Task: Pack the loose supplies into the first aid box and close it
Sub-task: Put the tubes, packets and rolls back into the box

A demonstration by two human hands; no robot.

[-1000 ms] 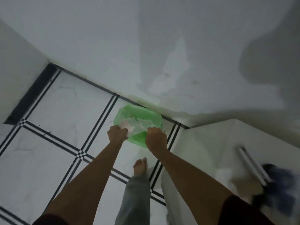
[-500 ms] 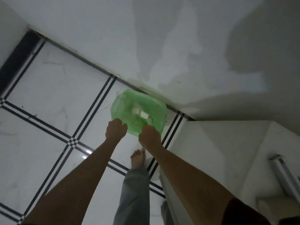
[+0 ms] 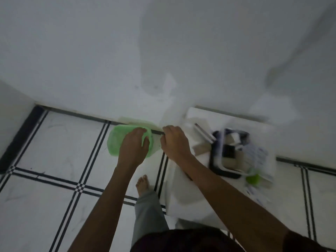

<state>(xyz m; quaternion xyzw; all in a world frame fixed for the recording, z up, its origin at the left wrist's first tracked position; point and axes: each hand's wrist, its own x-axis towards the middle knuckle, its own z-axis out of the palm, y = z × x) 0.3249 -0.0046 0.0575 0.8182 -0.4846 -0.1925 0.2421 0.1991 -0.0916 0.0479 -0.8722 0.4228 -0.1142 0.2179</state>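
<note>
A green translucent bin bag point(image 3: 116, 140) sits on the tiled floor against the wall. My left hand point(image 3: 133, 148) is over its right rim, fingers and thumb curled around the edge. My right hand point(image 3: 174, 142) hovers beside it, at the left corner of a low white table point(image 3: 189, 195), fingers curled with nothing visible in them. On that table lies the open first aid box point(image 3: 212, 162), dark-rimmed, with blurred supplies inside. A printed leaflet point(image 3: 258, 153) and a small green round item point(image 3: 252, 179) lie at its right side.
A white wall runs behind the bin bag and the table. A white bar-shaped object point(image 3: 203, 133) lies on the table left of the box. My bare foot point(image 3: 142, 182) stands on the black-lined white tiles between the bin bag and the table.
My right hand has let go of the green bag and moved right toward the table. The view has swung right, bringing the box and supplies into sight.
</note>
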